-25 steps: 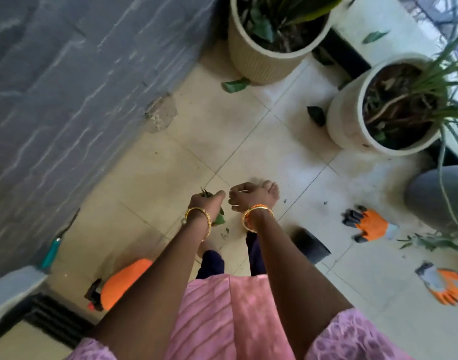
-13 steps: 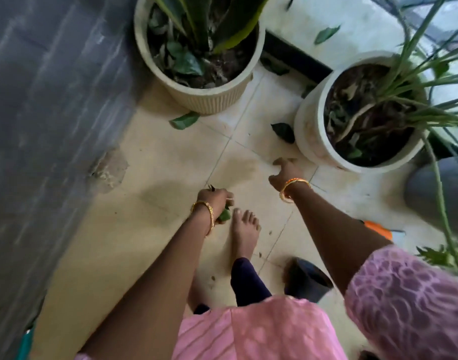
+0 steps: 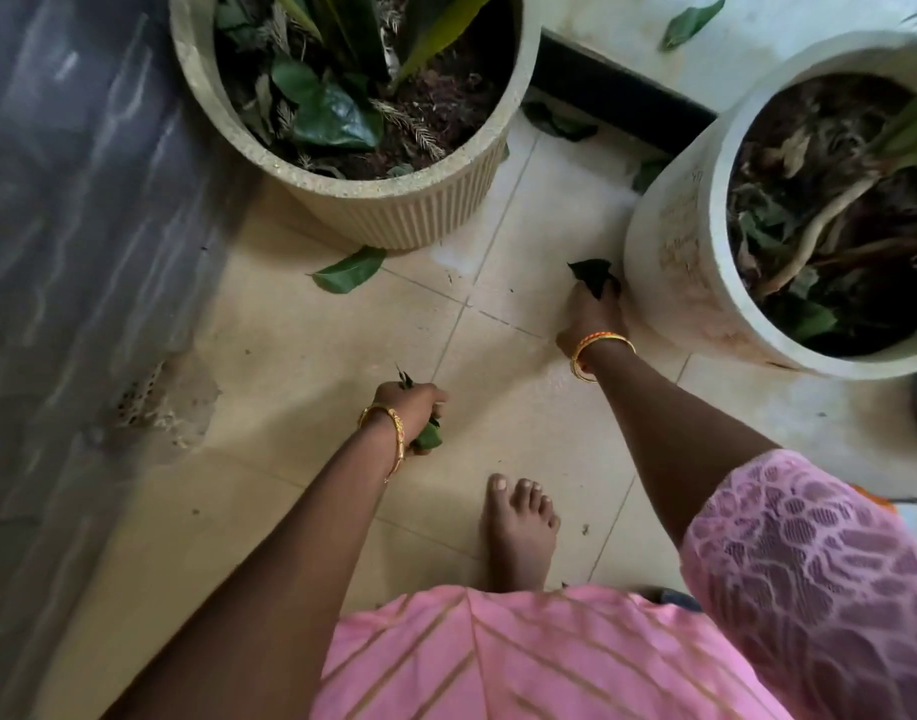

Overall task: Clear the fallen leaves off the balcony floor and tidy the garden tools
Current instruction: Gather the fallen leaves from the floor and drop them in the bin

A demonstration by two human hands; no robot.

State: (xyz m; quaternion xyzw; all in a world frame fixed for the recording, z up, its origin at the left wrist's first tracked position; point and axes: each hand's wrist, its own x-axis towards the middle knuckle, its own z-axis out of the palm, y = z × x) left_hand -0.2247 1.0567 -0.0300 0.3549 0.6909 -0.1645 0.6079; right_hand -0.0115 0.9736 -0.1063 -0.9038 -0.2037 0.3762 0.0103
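Observation:
My left hand (image 3: 412, 405) grips a small bunch of green leaves (image 3: 426, 436) above the beige floor tiles. My right hand (image 3: 591, 317) reaches down beside the white pot and pinches a dark green leaf (image 3: 594, 272) lying on the floor. Another green leaf (image 3: 349, 270) lies on the tiles at the foot of the ribbed pot. Further leaves sit in the gap behind the two pots, one dark (image 3: 560, 124) and one on the pale ledge (image 3: 690, 23).
A ribbed beige pot (image 3: 420, 210) with a plant stands at the top middle. A white pot (image 3: 674, 241) stands at the right. A grey wall (image 3: 71, 226) with a chipped patch runs along the left. My bare foot (image 3: 518, 532) is planted on the tiles.
I have stepped closer to the pots. My right hand moved forward and down to the dark leaf by the white pot and took hold of it. The left hand keeps its leaves.

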